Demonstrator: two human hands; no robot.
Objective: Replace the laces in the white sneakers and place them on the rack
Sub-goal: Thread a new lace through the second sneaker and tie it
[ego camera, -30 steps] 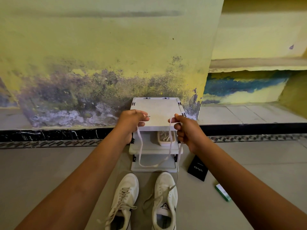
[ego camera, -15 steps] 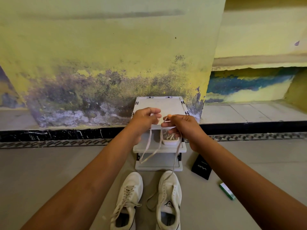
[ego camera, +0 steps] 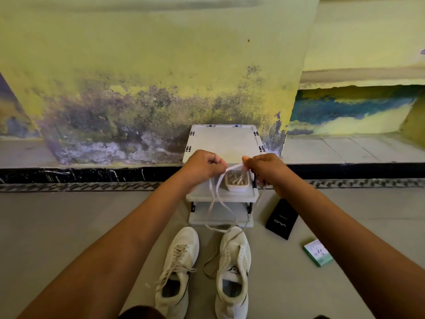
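Observation:
Two white sneakers stand on the floor, toes toward the rack: the left sneaker (ego camera: 177,270) is laced, the right sneaker (ego camera: 233,268) has its lace loose beside it. A white lace (ego camera: 218,192) hangs in the air in front of the small white rack (ego camera: 224,139). My left hand (ego camera: 202,166) pinches one part of it and my right hand (ego camera: 264,169) pinches another, with a short stretch taut between them. The rest of the lace dangles to the floor by the right sneaker's toe.
A small tub holding more laces (ego camera: 236,180) sits on the rack's middle shelf. A black box (ego camera: 281,218) and a green-edged packet (ego camera: 317,252) lie on the floor to the right. A stained yellow wall and a raised ledge stand behind the rack.
My hands came together from apart, then drew slightly apart again, gathering the lace. The hanging loop has dropped lower, down to the right sneaker's toe.

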